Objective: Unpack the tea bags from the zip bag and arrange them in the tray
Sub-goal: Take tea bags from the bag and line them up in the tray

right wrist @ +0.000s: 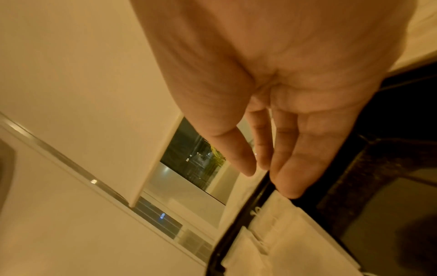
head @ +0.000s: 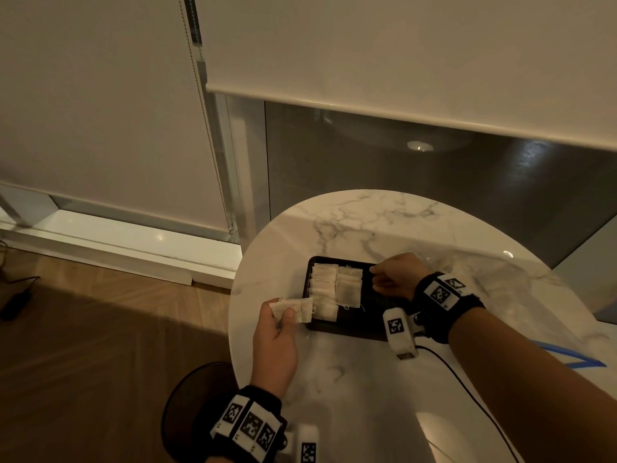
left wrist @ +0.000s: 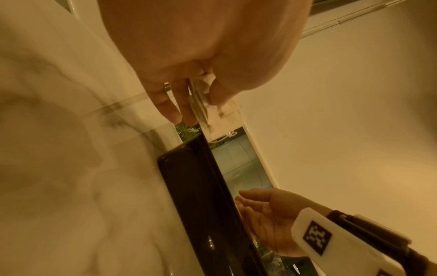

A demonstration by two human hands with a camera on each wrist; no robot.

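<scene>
On the table (head: 417, 379): a tray (head: 374, 324). In the tray's left part: two rows of tea bags (head: 337, 289), side by side. Just left of the tray (over its near corner): the left hand (head: 275, 342), pinching more tea bags. Over the tray's right part: the right hand (head: 395, 275).

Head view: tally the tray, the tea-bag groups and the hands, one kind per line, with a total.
Black rectangular tray: 1
Overlapping rows of white paper tea bags in the tray: 2
Bunch of tea bags pinched in left hand: 1
Hands, with right hand: 2
Total: 6
</scene>
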